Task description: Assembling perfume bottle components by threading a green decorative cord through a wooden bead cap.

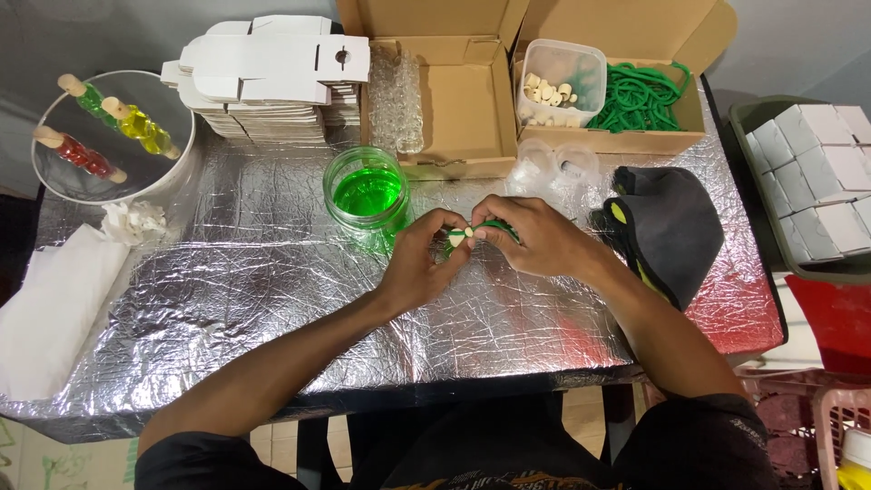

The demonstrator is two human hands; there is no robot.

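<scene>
Cord [494, 224] between both hands' fingertips.

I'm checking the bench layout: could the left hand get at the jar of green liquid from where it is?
Probably yes. The jar of green liquid stands open just beyond the left hand, with only bare foil table between; but that hand's fingers are pinching a small bead on green cord.

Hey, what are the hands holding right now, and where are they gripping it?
Both hands, left hand and right hand, pinch a small pale bead on a green cord between fingertips.
</scene>
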